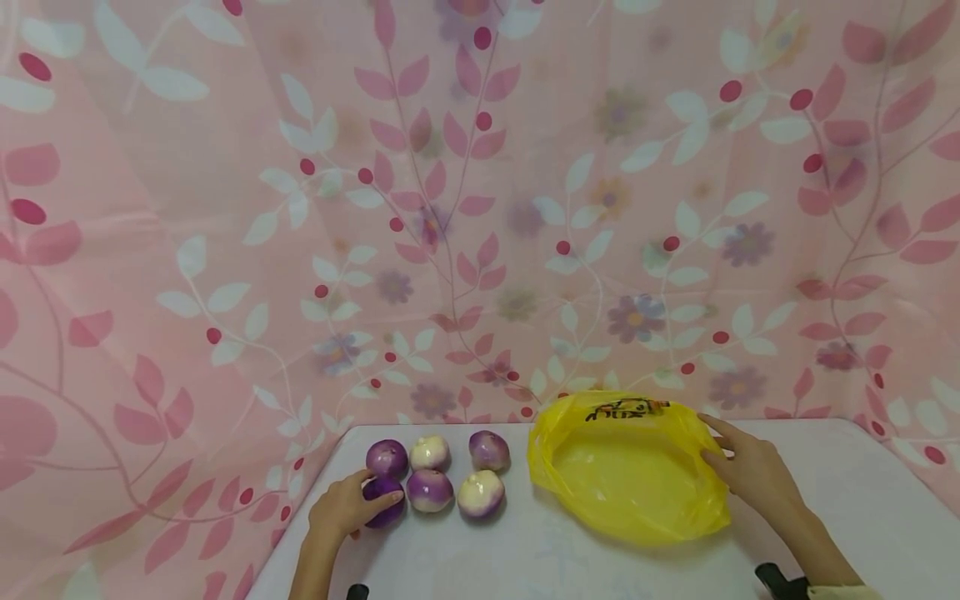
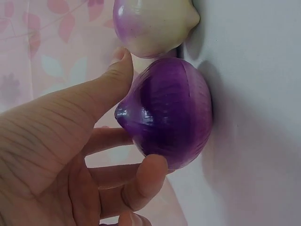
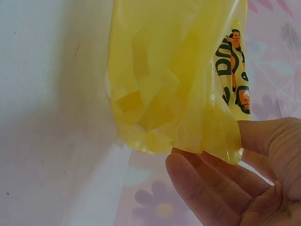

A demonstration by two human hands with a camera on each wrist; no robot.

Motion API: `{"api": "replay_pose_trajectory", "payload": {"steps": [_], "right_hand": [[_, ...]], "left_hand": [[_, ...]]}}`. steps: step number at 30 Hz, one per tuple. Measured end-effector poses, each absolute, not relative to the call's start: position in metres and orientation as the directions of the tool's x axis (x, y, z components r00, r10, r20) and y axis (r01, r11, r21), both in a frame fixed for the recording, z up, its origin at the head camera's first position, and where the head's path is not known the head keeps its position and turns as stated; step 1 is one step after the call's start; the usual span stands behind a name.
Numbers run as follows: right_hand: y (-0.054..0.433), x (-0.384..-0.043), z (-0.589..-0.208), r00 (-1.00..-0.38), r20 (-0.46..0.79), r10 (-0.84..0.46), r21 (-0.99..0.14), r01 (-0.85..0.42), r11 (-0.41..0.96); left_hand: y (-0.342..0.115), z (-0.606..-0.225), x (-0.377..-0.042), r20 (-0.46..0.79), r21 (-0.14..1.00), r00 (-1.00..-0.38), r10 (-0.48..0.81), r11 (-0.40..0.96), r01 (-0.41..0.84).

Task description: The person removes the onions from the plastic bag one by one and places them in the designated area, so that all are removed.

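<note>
My left hand [image 1: 339, 510] grips a deep purple onion [image 1: 385, 512] at the front left of a group of onions. In the left wrist view the thumb lies along one side of this onion [image 2: 176, 113] and the fingers reach round the other, while its base rests at the white surface. My right hand [image 1: 752, 468] pinches the right edge of a yellow plastic bag [image 1: 637, 518], thumb on one side and fingers on the other. The bag's mouth gapes toward me, and dark printing shows along its upper edge.
Several more glossy onions stand in two short rows between the left hand and the bag, among them a purple one [image 1: 387, 458] and a whitish one [image 1: 481, 495]. The white table [image 1: 540, 567] ends at a pink floral curtain [image 1: 480, 208] behind.
</note>
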State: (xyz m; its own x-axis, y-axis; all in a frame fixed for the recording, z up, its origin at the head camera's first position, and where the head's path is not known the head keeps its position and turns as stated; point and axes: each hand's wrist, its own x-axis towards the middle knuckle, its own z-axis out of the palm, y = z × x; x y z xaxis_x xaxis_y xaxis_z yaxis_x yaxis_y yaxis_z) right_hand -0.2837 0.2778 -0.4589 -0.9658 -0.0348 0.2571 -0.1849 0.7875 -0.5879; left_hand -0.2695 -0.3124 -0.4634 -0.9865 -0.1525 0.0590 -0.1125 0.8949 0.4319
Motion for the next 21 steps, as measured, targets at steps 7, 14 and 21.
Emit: {"api": "replay_pose_trajectory", "payload": {"steps": [7,14,21], "right_hand": [[0.283,-0.286,-0.457,-0.964,0.260,-0.046,-0.553,-0.188,0.812],[0.290,-0.285,-0.454,-0.955,0.286,-0.075,-0.520,-0.221,0.825],[0.295,-0.286,-0.451,-0.951,0.286,-0.121,-0.505,-0.257,0.824]], "left_hand": [[-0.308,-0.455,-0.269,0.072,0.386,-0.991,-0.115,0.919,-0.079],[-0.293,-0.439,-0.266,0.223,0.272,-0.975,-0.025,0.962,0.038],[-0.268,-0.433,-0.255,0.355,0.184,-0.930,0.096,0.968,0.170]]}}
